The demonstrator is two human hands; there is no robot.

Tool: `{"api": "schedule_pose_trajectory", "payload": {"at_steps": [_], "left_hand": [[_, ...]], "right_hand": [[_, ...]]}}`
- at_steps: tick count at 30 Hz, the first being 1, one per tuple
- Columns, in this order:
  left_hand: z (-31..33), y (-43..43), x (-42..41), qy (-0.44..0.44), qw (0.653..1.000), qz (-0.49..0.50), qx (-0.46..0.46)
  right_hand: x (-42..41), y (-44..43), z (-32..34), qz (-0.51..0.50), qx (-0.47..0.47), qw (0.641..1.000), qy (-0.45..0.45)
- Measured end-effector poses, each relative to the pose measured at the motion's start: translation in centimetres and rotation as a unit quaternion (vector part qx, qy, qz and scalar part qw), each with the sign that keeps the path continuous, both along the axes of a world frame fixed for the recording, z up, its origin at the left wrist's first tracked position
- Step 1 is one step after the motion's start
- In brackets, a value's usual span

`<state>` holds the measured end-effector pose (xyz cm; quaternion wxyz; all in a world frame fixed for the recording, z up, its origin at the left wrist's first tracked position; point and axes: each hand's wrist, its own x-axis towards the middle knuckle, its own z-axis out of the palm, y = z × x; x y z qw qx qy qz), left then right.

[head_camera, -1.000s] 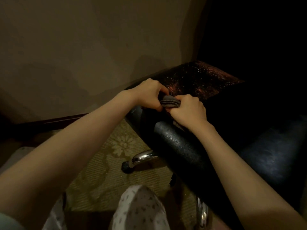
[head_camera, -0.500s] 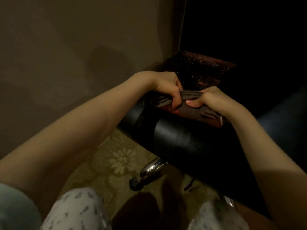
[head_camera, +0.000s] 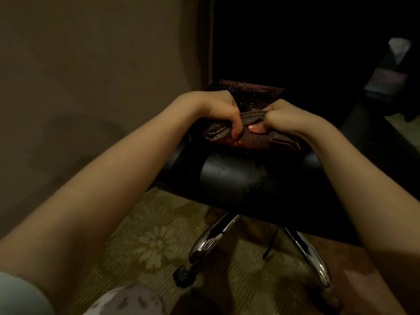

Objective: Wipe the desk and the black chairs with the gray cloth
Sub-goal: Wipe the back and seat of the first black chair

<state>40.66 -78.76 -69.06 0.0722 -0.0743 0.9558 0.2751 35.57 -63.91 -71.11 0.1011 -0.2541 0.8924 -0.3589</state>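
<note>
A black leather chair [head_camera: 238, 178] stands in front of me in dim light, its padded edge toward me. The gray cloth [head_camera: 254, 138], folded into a thick strip, lies on top of the chair. My left hand [head_camera: 218, 110] grips the cloth's left part with curled fingers. My right hand [head_camera: 284, 117] grips it just to the right, thumb pressed onto the fabric. The two hands almost touch. A red glow shows on the cloth below my fingers.
A beige wall [head_camera: 91, 87] runs along the left. Chrome chair legs [head_camera: 211, 242] with a black caster [head_camera: 181, 275] spread over the patterned carpet [head_camera: 154, 242]. A dark sparkly surface [head_camera: 250, 92] lies behind the hands. The right side is dark.
The cloth went from a small bundle between my hands to a longer strip stretched over the chair. My view swung left to face the chair squarely.
</note>
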Motion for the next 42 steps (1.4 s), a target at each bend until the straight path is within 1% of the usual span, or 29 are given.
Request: {"api": "schedule_pose_trajectory", "payload": {"at_steps": [2, 4, 6, 8, 9, 11, 14, 15, 18, 21, 23, 24, 25, 26, 27, 28, 29, 30, 31, 33, 34, 35, 36, 37, 38, 39, 41, 42], "left_hand": [[0.0, 0.4, 0.6, 0.012, 1.000, 0.009, -0.009], [0.0, 0.8, 1.2, 0.032, 0.999, 0.010, -0.037], [-0.1, 1.1, 2.0, 0.064, 0.995, 0.001, -0.075], [0.0, 1.2, 2.9, 0.101, 0.989, -0.012, -0.110], [-0.1, 1.3, 3.6, 0.117, 0.985, -0.021, -0.122], [-0.2, 1.3, 5.1, 0.145, 0.977, -0.052, -0.151], [-1.5, 1.3, 7.9, 0.209, 0.955, -0.083, -0.192], [-2.2, 1.3, 9.0, 0.232, 0.950, -0.084, -0.193], [-4.8, 1.2, 12.0, 0.308, 0.925, -0.093, -0.201], [-6.5, 0.6, 13.9, 0.352, 0.901, -0.133, -0.214], [-7.6, 0.2, 15.3, 0.355, 0.897, -0.150, -0.218], [-8.1, 0.1, 16.2, 0.316, 0.907, -0.158, -0.228], [-8.6, 0.1, 16.8, 0.240, 0.921, -0.169, -0.258], [-9.0, 0.3, 17.4, 0.139, 0.929, -0.185, -0.290], [-9.3, 0.2, 17.8, 0.052, 0.929, -0.201, -0.307], [-9.2, 0.0, 18.1, 0.006, 0.926, -0.208, -0.315], [-8.5, -0.6, 18.3, 0.000, 0.924, -0.204, -0.323], [-7.2, -1.5, 18.5, 0.019, 0.925, -0.186, -0.332], [-5.6, -2.7, 18.6, 0.064, 0.930, -0.160, -0.326], [-1.9, -4.9, 18.5, 0.193, 0.932, -0.130, -0.277], [-0.1, -6.0, 18.1, 0.257, 0.922, -0.127, -0.260], [1.5, -6.8, 17.3, 0.317, 0.902, -0.131, -0.263], [2.7, -7.4, 16.1, 0.366, 0.880, -0.130, -0.273], [3.5, -8.0, 14.7, 0.394, 0.869, -0.112, -0.277], [4.0, -8.5, 13.1, 0.398, 0.870, -0.083, -0.277], [3.9, -8.9, 11.5, 0.378, 0.881, -0.054, -0.279], [2.1, -9.8, 8.8, 0.303, 0.908, -0.014, -0.290], [0.6, -10.4, 7.9, 0.266, 0.920, -0.003, -0.286]], "right_hand": [[0.4, 0.2, 0.1, 0.011, 0.007, 1.000, 0.012], [1.0, 0.6, -0.1, 0.021, 0.013, 0.999, 0.047], [2.0, 1.0, -0.2, 0.010, 0.036, 0.994, 0.102], [3.7, 1.3, -0.3, 0.002, 0.058, 0.982, 0.177], [4.6, 1.5, -0.6, -0.003, 0.073, 0.972, 0.225], [6.6, 2.0, -1.4, 0.002, 0.107, 0.938, 0.330], [9.1, 2.6, -3.3, 0.028, 0.118, 0.892, 0.436], [9.8, 2.8, -4.0, 0.038, 0.116, 0.882, 0.455], [11.2, 3.3, -6.0, 0.074, 0.070, 0.864, 0.493], [12.8, 3.5, -7.6, 0.103, 0.061, 0.855, 0.504], [14.1, 3.4, -8.9, 0.132, 0.055, 0.871, 0.469], [15.1, 3.3, -9.7, 0.152, 0.070, 0.882, 0.440], [16.0, 3.0, -10.0, 0.175, 0.098, 0.894, 0.400], [16.8, 2.5, -10.5, 0.197, 0.125, 0.907, 0.349], [17.4, 1.9, -11.2, 0.212, 0.152, 0.914, 0.311], [18.0, 1.3, -11.6, 0.225, 0.156, 0.914, 0.298], [18.3, 0.7, -11.5, 0.237, 0.130, 0.913, 0.307], [18.2, 0.0, -10.4, 0.222, 0.091, 0.911, 0.335], [17.8, -0.7, -9.0, 0.206, 0.042, 0.914, 0.346], [16.0, -2.2, -5.1, 0.174, -0.029, 0.913, 0.367], [15.3, -3.2, -2.9, 0.151, -0.039, 0.903, 0.401], [14.4, -4.1, -0.8, 0.120, -0.041, 0.884, 0.449], [13.4, -5.1, 1.0, 0.085, -0.031, 0.865, 0.493], [12.1, -6.2, 2.5, 0.059, -0.016, 0.854, 0.517], [10.8, -7.3, 3.3, 0.050, 0.007, 0.851, 0.522], [9.3, -8.3, 3.5, 0.050, 0.036, 0.855, 0.515], [7.0, -10.2, 2.7, 0.055, 0.104, 0.873, 0.473], [6.2, -10.9, 2.0, 0.065, 0.124, 0.888, 0.439]]}}
